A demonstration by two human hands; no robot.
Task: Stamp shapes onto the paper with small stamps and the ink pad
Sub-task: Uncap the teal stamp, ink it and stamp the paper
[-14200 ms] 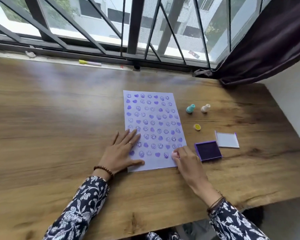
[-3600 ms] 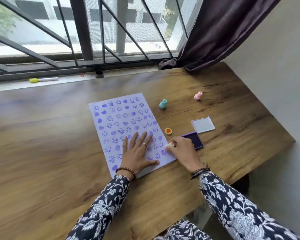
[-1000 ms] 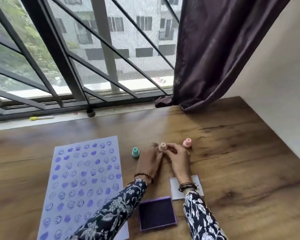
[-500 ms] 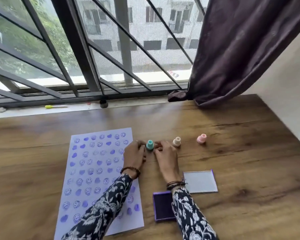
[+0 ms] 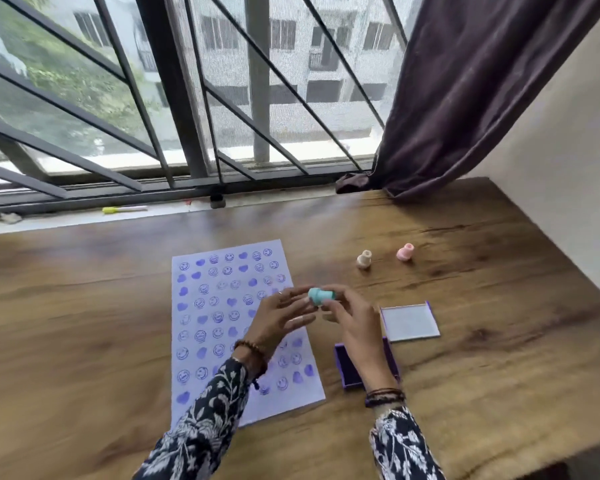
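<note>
A white paper (image 5: 208, 327) covered with purple smiley and heart prints lies on the wooden table (image 5: 84, 323). Above its right edge both hands hold a small teal stamp (image 5: 321, 295) tipped on its side. My right hand (image 5: 352, 317) pinches its right end; my left hand (image 5: 283, 315) touches its left end with fingers spread. The purple ink pad (image 5: 342, 370) lies open under my right wrist, partly hidden. Its lid (image 5: 409, 322) rests just to the right. A cream stamp (image 5: 363, 259) and a pink stamp (image 5: 405, 252) stand farther back.
A barred window and its sill run along the table's far edge, with a yellow-capped marker (image 5: 123, 209) on the sill. A dark curtain (image 5: 465, 98) hangs at the back right, touching the table. A wall borders the right side.
The teal stamp has been lifted off the table and brought nearer, held between both hands over the paper's right edge. The cream and pink stamps stay put.
</note>
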